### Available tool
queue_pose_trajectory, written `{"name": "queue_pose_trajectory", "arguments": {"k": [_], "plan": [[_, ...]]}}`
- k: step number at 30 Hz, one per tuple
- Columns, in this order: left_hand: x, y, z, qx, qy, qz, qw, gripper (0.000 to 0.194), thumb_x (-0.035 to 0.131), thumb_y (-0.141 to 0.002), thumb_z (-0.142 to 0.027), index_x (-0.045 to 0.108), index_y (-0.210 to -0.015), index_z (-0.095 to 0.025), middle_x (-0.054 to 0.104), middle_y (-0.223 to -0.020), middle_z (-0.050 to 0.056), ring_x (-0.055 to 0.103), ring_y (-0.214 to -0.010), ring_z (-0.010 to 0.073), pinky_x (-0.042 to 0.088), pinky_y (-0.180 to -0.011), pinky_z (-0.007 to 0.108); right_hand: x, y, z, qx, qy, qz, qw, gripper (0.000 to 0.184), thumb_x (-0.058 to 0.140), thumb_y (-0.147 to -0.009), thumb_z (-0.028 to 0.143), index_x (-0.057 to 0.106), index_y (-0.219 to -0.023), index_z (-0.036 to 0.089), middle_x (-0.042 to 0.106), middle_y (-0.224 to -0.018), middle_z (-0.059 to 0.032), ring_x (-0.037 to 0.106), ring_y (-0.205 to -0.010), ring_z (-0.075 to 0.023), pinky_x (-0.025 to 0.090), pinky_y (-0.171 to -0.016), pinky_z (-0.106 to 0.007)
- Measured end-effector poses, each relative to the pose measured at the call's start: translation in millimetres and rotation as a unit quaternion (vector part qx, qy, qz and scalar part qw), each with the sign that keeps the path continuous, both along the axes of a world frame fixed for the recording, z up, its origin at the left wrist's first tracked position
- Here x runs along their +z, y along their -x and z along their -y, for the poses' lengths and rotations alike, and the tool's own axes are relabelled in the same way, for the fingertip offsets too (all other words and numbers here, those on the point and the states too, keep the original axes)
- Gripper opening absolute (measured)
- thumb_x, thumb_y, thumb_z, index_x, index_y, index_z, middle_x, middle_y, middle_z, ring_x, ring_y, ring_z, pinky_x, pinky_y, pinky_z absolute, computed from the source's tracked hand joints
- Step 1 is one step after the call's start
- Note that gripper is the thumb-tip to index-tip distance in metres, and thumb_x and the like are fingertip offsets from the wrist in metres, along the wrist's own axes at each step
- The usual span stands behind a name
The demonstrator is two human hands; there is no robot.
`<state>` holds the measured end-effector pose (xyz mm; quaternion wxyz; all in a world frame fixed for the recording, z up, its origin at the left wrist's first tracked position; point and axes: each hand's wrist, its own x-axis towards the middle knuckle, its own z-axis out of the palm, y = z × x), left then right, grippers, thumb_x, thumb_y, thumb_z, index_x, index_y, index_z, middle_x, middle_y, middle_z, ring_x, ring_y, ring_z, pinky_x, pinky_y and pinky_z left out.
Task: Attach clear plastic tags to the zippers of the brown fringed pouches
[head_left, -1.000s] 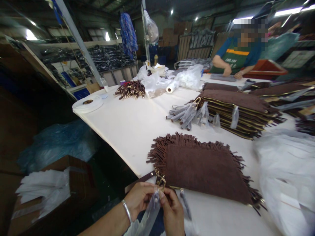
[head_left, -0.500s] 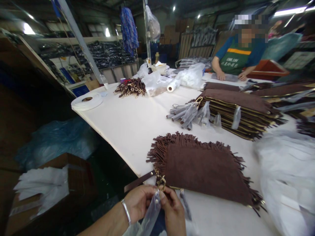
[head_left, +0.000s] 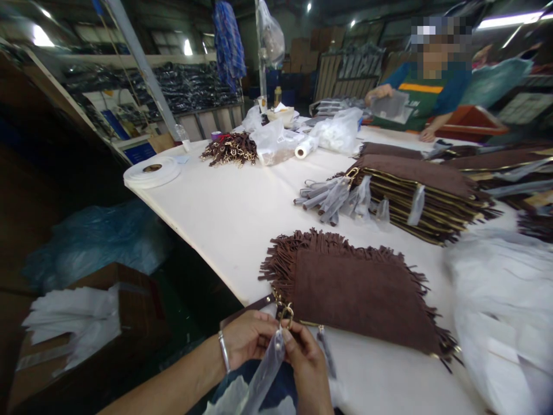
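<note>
Directly in front of me lies a brown suede clutch bag with fringed edges. At its near left corner hangs a gold clasp, with a dark strap end beside it. My left hand is closed, pinching the top of a wrist strap sleeved in clear plastic just below the clasp. My right hand also pinches there, thumb against the strap's top and fingers by the clasp. The strap hangs down past the table edge. A wrapped zip pull dangles right of my right hand.
Stacked fringed bags with wrapped straps lie further back. White plastic bags are at the right, a tape roll and a heap of straps at the far left. A carton stands below the table. A co-worker stands opposite.
My hands keep their pinch on the strap and have shifted slightly right, with the left forearm lower. The co-worker has lifted a clear plastic packet off the table.
</note>
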<state>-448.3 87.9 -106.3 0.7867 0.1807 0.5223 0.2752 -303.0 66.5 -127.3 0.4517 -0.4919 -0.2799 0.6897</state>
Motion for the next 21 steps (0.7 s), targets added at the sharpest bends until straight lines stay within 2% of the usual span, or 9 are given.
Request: {"name": "queue_pose_trajectory", "arguments": {"k": [5, 10, 13, 17, 21], "plan": [[-3.2, -0.1, 1.6, -0.003, -0.024, -0.01, 1.0, 0.025, 0.076, -0.064, -0.031, 0.065, -0.079, -0.014, 0.068, -0.073, 0.008, 0.065, -0.065, 0.0189, 0.051, -0.069, 0.033, 5.8, 0.9, -0.5, 0.002, 0.003, 0.007, 1.0, 0.037, 0.072, -0.068, 0.044, 0.068, -0.094, 0.018, 0.071, -0.087, -0.0052, 0.063, -0.07, -0.0185, 0.052, -0.062, -0.027], [-0.5, -2.7, 14.2, 0.088, -0.059, 0.027, 0.994, 0.025, 0.069, -0.074, -0.037, 0.064, -0.081, -0.014, 0.066, -0.074, 0.007, 0.063, -0.065, 0.0162, 0.051, -0.07, 0.032, 3.5, 4.2, -1.2, 0.006, -0.016, 0.035, 0.999, 0.036, 0.07, -0.07, 0.045, 0.068, -0.093, 0.017, 0.07, -0.086, -0.0059, 0.064, -0.073, -0.0207, 0.052, -0.061, -0.028], [3.6, -2.6, 18.1, 0.095, -0.089, 0.031, 0.991, 0.03, 0.064, -0.078, -0.043, 0.065, -0.084, -0.013, 0.066, -0.078, 0.009, 0.063, -0.069, 0.0174, 0.05, -0.07, 0.033, -0.6, 7.6, -0.4, 0.0, -0.035, 0.044, 0.998, 0.036, 0.068, -0.071, 0.046, 0.068, -0.093, 0.017, 0.07, -0.089, -0.0064, 0.064, -0.074, -0.0209, 0.052, -0.061, -0.028], [0.4, -2.9, 16.0, 0.048, -0.136, 0.025, 0.989, 0.032, 0.072, -0.071, -0.039, 0.068, -0.079, -0.009, 0.066, -0.073, 0.009, 0.061, -0.064, 0.0167, 0.049, -0.069, 0.033, -0.8, 10.6, 2.6, -0.02, -0.053, 0.061, 0.997, 0.035, 0.069, -0.071, 0.046, 0.067, -0.091, 0.017, 0.069, -0.087, -0.0061, 0.063, -0.072, -0.0196, 0.051, -0.057, -0.027], [-2.3, -5.6, 11.1, 0.064, -0.15, -0.018, 0.987, 0.034, 0.078, -0.06, -0.038, 0.067, -0.072, -0.008, 0.066, -0.065, 0.008, 0.058, -0.056, 0.0156, 0.045, -0.059, 0.028, 4.9, 4.1, 12.9, -0.002, -0.054, 0.039, 0.998, 0.04, 0.068, -0.07, 0.048, 0.067, -0.098, 0.019, 0.069, -0.099, -0.0079, 0.064, -0.085, -0.023, 0.054, -0.064, -0.03]]}}
